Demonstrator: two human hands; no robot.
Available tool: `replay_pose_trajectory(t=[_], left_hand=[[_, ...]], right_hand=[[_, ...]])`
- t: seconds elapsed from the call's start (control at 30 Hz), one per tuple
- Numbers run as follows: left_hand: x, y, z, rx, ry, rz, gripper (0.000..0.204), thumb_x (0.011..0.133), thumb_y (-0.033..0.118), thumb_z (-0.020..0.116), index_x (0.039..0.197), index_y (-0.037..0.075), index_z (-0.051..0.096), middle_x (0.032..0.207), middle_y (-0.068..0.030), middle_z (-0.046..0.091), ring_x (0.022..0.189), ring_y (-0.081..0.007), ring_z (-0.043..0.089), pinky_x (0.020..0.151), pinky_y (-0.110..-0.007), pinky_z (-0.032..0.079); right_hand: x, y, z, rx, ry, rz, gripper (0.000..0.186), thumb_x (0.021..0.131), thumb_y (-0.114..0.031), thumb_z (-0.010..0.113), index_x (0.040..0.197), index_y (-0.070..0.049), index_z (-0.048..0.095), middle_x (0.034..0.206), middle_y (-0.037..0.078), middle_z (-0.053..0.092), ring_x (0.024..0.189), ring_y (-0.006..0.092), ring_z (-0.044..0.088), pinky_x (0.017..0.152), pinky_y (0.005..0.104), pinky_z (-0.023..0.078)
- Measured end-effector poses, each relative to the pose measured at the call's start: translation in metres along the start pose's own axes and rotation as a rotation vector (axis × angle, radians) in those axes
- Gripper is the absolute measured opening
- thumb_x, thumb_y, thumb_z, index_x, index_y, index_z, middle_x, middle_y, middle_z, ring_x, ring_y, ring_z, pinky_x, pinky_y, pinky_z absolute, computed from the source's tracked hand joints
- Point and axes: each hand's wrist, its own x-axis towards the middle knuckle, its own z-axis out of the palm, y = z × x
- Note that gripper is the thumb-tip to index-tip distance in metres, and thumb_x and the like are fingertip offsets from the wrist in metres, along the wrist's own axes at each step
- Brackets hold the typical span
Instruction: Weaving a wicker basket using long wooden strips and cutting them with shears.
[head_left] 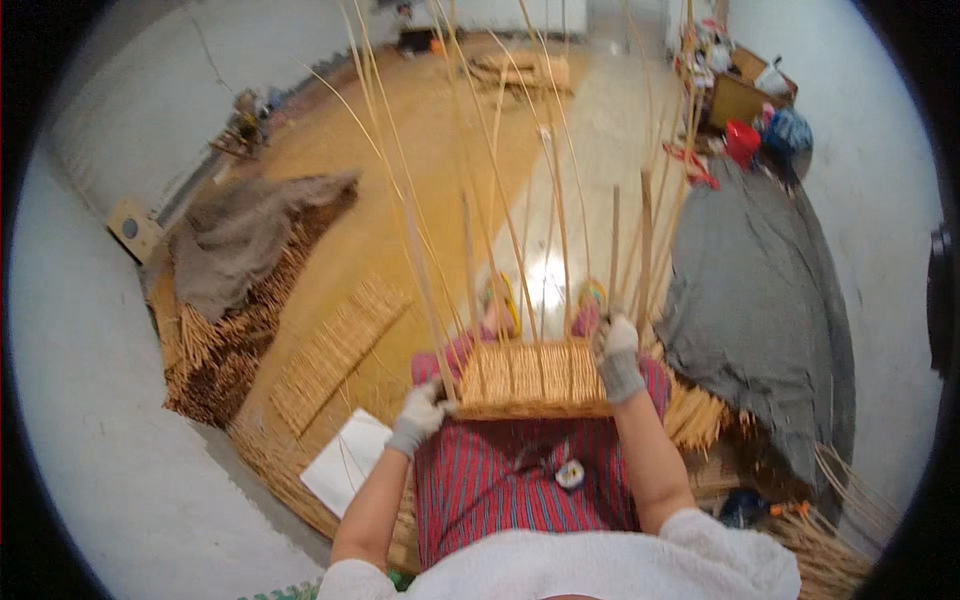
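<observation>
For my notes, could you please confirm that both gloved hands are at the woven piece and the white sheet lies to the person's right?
Not quite: the head view shows the white sheet to the person's left; the rest is correct.

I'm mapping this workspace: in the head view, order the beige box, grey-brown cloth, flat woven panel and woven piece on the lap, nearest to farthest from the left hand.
From the left hand:
1. Woven piece: touching, to its right.
2. Flat woven panel: left, slightly ahead.
3. Grey-brown cloth: farther left and ahead.
4. Beige box: far left.
</observation>
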Motion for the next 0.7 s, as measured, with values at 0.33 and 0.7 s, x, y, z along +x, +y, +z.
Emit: replay_pose_trajectory(t=[0.33,0.7], left_hand=[[0.008,0.012,-0.002,-0.317,-0.095,-0.167,0.039,0.080,-0.006,0.066,0.117,0.001,0.058,0.105,-0.0075,0.067,0.098,-0.0180,0.064,0.089,-0.032,0.051],[-0.005,0.020,0.007,0.264,0.146,0.174,0.035,0.074,0.018,0.073,0.104,0.004,0.063,0.097,-0.0191,0.065,0.096,-0.0385,0.060,0.085,-0.045,0.048]], right_hand=[[0.018,-0.009,-0.015,0.066,-0.214,0.217,0.040,0.098,-0.052,0.046,0.080,-0.017,0.051,0.050,-0.009,0.029,0.037,0.0057,0.026,0.033,0.0246,0.019],[0.028,0.046,-0.033,-0.302,-0.221,-0.591,0.042,0.100,-0.042,0.050,0.074,-0.010,0.059,0.052,-0.006,0.040,0.040,0.0055,0.033,0.038,0.0233,0.023]])
